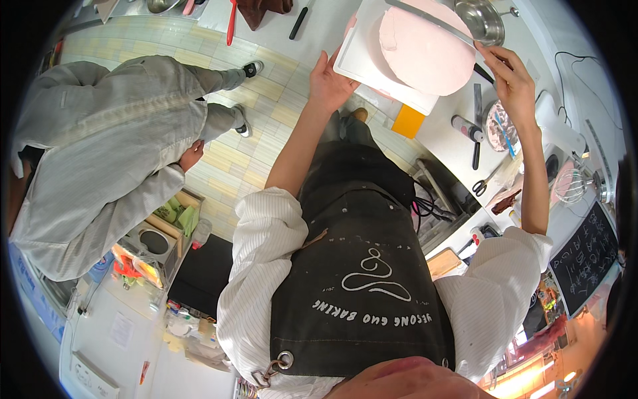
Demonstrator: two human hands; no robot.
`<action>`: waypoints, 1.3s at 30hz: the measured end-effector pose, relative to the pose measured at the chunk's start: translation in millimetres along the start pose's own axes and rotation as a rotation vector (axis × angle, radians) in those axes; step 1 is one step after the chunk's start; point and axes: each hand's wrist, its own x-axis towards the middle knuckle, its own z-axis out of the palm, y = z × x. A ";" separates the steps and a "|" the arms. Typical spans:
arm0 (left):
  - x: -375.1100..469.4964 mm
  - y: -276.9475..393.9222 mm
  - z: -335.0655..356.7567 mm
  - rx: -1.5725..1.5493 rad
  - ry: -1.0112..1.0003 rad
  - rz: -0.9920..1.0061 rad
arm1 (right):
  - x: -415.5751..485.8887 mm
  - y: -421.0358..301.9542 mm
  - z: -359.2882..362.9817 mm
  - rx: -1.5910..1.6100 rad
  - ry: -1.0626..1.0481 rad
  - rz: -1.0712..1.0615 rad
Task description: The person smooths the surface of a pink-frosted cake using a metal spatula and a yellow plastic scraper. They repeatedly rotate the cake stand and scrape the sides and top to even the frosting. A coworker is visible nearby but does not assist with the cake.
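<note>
A round cake coated in pale pink cream (426, 55) rests on a white square board (349, 55) at the top of the view. My left hand (333, 80) supports the board's left edge, its palm turned up and fingers partly hidden beneath. Across the cake's top lies a long metal spatula blade (433, 21). My right hand (506, 75) is at the right end of this blade, fingers closed on it near the cake's edge. The blade's upper end is cut off by the picture's rim.
On the worktop to the right are a steel bowl (481, 22), a spray can (466, 127), a bowl with pink cream (501, 127), scissors (480, 187) and a wire whisk (570, 185). A black-handled knife (299, 24) lies upper left. A person in grey (109, 139) stands at left.
</note>
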 end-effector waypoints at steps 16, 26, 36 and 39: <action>4.4 4.6 0.9 -0.111 0.030 -0.007 | -37.1 -12.9 -16.8 0.127 -0.295 -0.061; -8.5 -7.8 -3.2 -0.047 0.071 -0.070 | -25.9 -5.7 -6.8 -0.012 -0.142 -0.066; -14.7 -6.8 3.6 0.057 0.051 -0.096 | -22.7 -3.1 -10.1 0.024 -0.171 -0.055; -12.4 -7.5 3.1 0.058 0.045 -0.095 | -19.2 -1.1 -8.7 -0.004 -0.174 -0.089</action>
